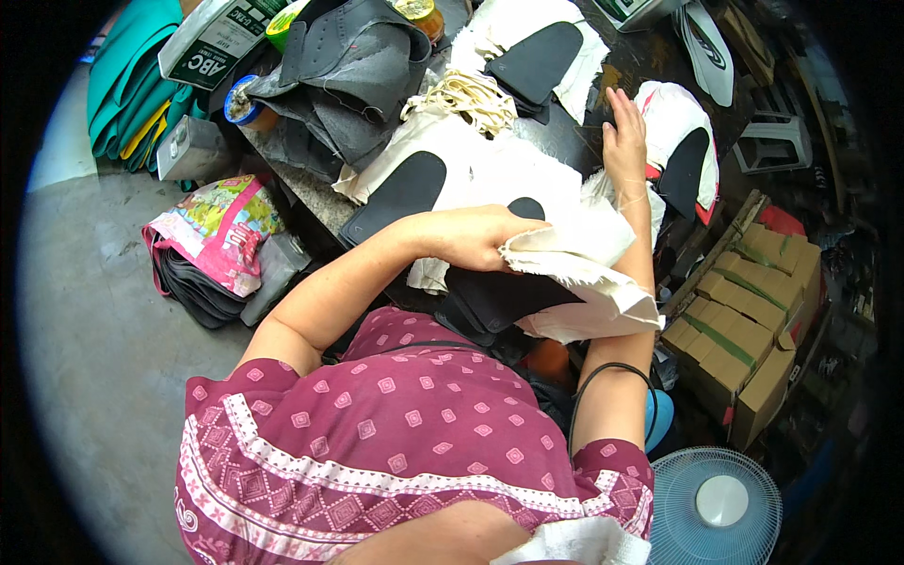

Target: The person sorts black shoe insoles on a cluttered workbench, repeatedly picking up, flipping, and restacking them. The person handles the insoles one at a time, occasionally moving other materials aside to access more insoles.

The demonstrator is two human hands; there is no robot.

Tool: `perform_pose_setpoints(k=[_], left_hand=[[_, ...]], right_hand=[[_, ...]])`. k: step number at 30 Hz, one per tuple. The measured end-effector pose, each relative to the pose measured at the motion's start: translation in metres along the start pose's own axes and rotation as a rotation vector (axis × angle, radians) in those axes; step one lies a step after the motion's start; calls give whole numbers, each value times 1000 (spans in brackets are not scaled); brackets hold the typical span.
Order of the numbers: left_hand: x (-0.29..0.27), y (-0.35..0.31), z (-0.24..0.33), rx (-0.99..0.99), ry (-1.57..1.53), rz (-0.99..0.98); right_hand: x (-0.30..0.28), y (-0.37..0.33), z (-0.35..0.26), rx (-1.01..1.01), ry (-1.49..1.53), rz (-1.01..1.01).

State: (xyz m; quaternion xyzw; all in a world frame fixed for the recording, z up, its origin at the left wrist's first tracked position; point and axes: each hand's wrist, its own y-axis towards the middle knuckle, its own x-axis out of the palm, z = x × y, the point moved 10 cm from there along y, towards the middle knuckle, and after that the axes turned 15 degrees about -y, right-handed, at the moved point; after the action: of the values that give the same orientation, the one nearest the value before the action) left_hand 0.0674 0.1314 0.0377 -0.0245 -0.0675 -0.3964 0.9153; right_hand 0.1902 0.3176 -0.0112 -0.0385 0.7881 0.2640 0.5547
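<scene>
My left hand (480,237) is closed on the frayed edge of a white cloth piece (574,240); the fingertips are partly hidden by it. The cloth folds over black curved panels (508,297) close to my body and drapes across my right forearm. Farther off, my right hand (624,141) has its fingers stretched out, holding nothing, beside a white cloth piece with a black panel and red edge (673,118). More black panels lie on white cloth at the left (400,193) and at the back (537,61). Behind my left hand is a bundle of cream cord (466,102).
Dark grey felt-like pieces (353,61) are heaped at the back left, near jars and a tin (215,45). A colourful bag (212,231) sits left of the table. Strapped cardboard bundles (734,320) stand at the right, with a fan (716,504) at the lower right.
</scene>
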Motion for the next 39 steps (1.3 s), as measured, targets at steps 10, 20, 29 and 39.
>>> perform_pose_setpoints(k=[10, 20, 29, 39], left_hand=[[-57, 22, -22, -70, -29, 332], [-128, 141, -60, -105, -155, 395], [-124, 107, -12, 45, 735, 760], [-134, 12, -5, -130, 1297, 667]], right_hand=[[40, -19, 22, 133, 134, -201], [-146, -144, 179, 721, -194, 201], [-123, -95, 77, 272, -318, 206], [-40, -6, -93, -93, 249, 123]])
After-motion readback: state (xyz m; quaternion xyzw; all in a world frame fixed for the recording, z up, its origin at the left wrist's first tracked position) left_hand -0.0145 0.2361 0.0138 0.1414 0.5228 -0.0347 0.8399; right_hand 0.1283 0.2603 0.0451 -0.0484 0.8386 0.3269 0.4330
